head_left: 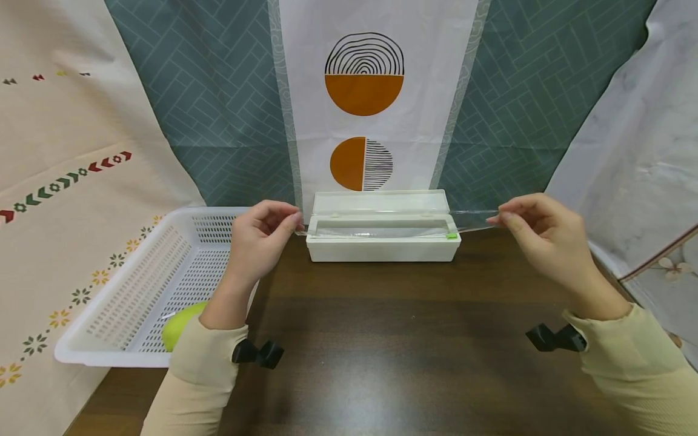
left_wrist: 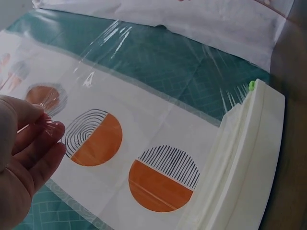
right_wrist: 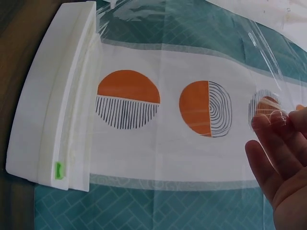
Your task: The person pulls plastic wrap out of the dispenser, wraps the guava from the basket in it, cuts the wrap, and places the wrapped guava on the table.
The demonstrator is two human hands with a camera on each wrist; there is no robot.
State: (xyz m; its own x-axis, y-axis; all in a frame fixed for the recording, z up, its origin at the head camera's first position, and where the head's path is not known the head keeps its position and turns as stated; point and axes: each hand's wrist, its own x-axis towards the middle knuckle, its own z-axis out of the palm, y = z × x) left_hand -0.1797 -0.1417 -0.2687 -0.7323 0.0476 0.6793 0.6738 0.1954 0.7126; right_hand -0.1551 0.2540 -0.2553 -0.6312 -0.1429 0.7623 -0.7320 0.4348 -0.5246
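A white cling film dispenser [head_left: 383, 250] stands at the back of the table with its lid [head_left: 380, 203] raised. Clear cling film [right_wrist: 268, 52] stretches out of it in a wide sheet. One corner of the film is pinched between the thumb and fingers of my left hand [head_left: 259, 242], just left of the box. My right hand [head_left: 545, 239] pinches the other corner, farther out on the right side. In both wrist views the sheet is taut, with shiny creases running from the fingertips toward the box. A small green slider [head_left: 451, 235] sits at the dispenser's right front edge.
To the left is a white perforated plastic basket [head_left: 76, 354], with a green rounded fruit [head_left: 182, 324] partly hidden behind my left forearm. The dark wooden table [head_left: 382, 339] spreads in front of the dispenser. Patterned cloths [head_left: 229, 109] hang behind and at both sides.
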